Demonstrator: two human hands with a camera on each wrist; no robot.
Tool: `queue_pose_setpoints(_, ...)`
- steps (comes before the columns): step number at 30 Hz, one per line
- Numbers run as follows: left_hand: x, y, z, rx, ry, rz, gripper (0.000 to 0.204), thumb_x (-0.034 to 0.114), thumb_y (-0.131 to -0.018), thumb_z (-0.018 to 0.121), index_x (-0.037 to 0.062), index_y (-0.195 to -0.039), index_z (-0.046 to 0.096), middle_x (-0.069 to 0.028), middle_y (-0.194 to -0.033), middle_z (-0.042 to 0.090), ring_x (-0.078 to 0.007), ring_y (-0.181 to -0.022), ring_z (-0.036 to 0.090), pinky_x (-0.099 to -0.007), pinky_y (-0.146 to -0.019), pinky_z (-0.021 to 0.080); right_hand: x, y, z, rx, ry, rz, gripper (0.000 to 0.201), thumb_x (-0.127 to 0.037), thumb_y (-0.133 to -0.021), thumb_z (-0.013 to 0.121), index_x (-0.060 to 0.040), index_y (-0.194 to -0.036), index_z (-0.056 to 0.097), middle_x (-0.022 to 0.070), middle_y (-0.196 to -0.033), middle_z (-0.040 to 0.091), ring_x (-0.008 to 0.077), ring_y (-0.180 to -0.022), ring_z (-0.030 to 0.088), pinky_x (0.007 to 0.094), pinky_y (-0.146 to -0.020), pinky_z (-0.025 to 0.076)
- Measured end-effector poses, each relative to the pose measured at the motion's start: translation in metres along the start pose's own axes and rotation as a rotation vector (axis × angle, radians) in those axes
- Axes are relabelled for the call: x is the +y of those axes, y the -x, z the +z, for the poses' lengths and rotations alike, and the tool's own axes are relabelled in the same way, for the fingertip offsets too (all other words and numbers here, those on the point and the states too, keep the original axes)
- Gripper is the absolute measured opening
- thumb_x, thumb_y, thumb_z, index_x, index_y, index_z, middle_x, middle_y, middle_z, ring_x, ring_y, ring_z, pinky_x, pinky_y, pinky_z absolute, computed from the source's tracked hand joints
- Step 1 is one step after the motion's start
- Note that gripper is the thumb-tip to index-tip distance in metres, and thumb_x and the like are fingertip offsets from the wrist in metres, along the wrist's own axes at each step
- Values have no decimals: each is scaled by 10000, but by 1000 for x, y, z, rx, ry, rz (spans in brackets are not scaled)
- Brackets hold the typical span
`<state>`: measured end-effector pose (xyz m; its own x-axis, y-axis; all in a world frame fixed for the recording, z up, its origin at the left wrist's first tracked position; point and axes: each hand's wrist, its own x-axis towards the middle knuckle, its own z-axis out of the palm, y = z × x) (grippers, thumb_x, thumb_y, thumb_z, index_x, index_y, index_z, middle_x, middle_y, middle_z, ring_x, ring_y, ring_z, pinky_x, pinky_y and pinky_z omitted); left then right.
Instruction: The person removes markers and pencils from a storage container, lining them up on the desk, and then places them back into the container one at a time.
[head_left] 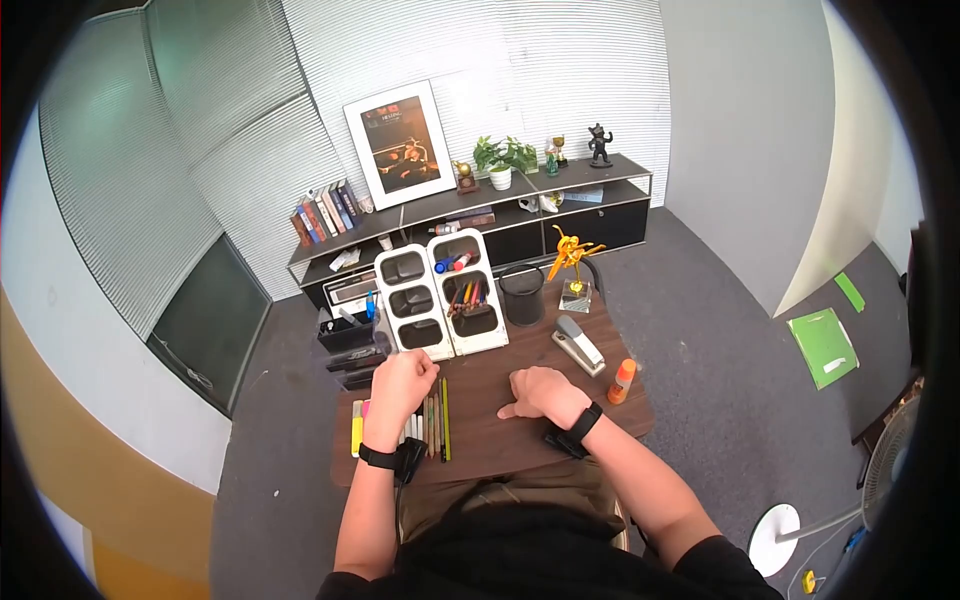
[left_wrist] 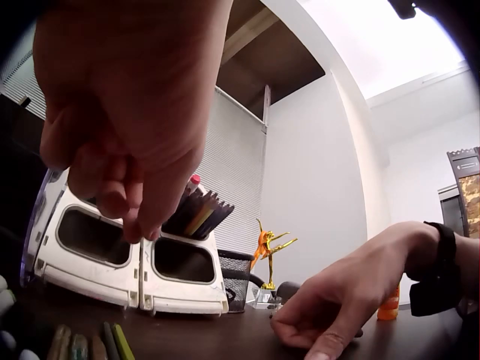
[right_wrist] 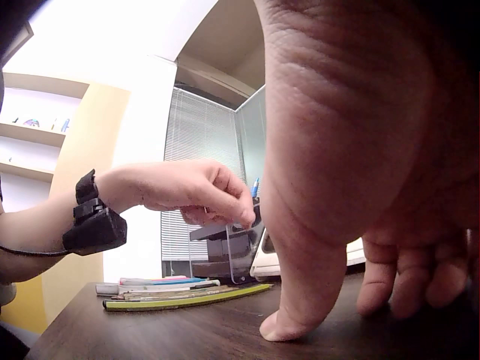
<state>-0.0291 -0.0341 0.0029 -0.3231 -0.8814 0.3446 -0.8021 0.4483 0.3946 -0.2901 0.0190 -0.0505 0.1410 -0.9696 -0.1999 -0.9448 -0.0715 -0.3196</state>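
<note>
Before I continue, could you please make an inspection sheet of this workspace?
Surface: brown desk, wood grain visible; spills: nothing seen.
Job's things: loose pens and pencils lie side by side near the left hand; white organizer holds markers and a pencil bundle in its right column.
Clutter: stapler, orange tube, mesh cup, golden figurine.
Hands: left raised, fingers curled, no held thing visible; right hand rests on the desk.
Cables: black cable at the left wrist.
Surroundings: black shelf unit with books behind; fan on the floor to the right.
</note>
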Motion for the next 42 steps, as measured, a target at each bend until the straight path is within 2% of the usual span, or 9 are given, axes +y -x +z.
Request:
queue_pose_setpoints(5, -23, 8, 32, -137, -102, -13, 206, 257, -885, 858, 56, -871, 818, -185, -868, 801, -381, -891, 790, -491, -831, 627, -2, 1, -2, 3, -7, 26, 644, -628, -865, 865, -67, -1174, 791, 167, -1113, 826, 373, -1114, 777, 468, -963, 607)
queue_pose_setpoints(8, -16, 8, 42, -127, -105, -33, 250, 293, -886, 874, 48, -886, 824, -183, -888, 809, -378, -894, 792, -494, -838, 627, -2, 2, -4, -3, -17, 29, 648, -627, -857, 872, -66, -1170, 790, 168, -1111, 825, 372, -1112, 777, 469, -953, 607)
queue_pose_setpoints(10, -15, 9, 51, -108, -124, -31, 262, 306, -879, 877, 50, -876, 819, -174, -870, 804, -374, -888, 792, -488, -831, 625, -6, 6, -11, -49, -4, 16, 709, -615, -885, 852, -20, -1260, 762, 193, -1209, 812, 377, -1178, 770, 475, -993, 619)
queue_pose_setpoints(23, -4, 0, 71, -22, -181, -32, 268, 296, -865, 817, 29, -850, 793, -198, -862, 796, -393, -875, 792, -494, -815, 624, -3, 4, -7, -24, -21, 16, 697, -607, -874, 865, -7, -1218, 775, 208, -1174, 816, 382, -1164, 776, 474, -979, 626)
queue_pose_setpoints(28, 69, 14, -14, 84, 83, -28, 218, 232, -869, 789, 32, -837, 709, -165, -738, 728, -376, -744, 748, -466, -699, 592, -3, 5, -5, 4, -21, -2, 683, -595, -873, 869, 2, -1193, 782, 219, -1171, 814, 389, -1146, 780, 473, -969, 631)
queue_pose_setpoints(32, 97, 16, -76, 332, 259, 166, 145, 101, -885, 789, 40, -949, 674, -82, -703, 635, -252, -609, 651, -379, -600, 515, -5, 8, -10, -14, -29, -13, 686, -594, -873, 870, 7, -1193, 782, 223, -1174, 812, 392, -1146, 779, 477, -967, 632)
queue_pose_setpoints(34, 104, 12, -97, 386, 254, 249, 108, 21, -903, 777, 43, -966, 691, -45, -745, 633, -138, -567, 557, -315, -557, 456, -6, 8, -11, -12, -26, -4, 699, -596, -871, 871, 13, -1199, 778, 225, -1178, 811, 393, -1147, 778, 476, -968, 632)
queue_pose_setpoints(37, 106, 0, -107, 524, 296, 372, 92, -1, -934, 770, 35, -997, 713, -45, -827, 676, -116, -565, 546, -296, -548, 438, -6, 8, -12, -28, -29, 4, 705, -597, -875, 869, 10, -1220, 775, 221, -1188, 811, 393, -1156, 776, 476, -970, 631)
queue_pose_setpoints(42, 94, -17, -99, 599, 205, 429, 106, 15, -940, 791, 31, -1019, 722, -45, -850, 685, -133, -558, 557, -295, -545, 448, -3, 1, -3, -8, -31, 19, 686, -610, -867, 869, -25, -1215, 780, 188, -1166, 819, 381, -1147, 775, 475, -967, 619)
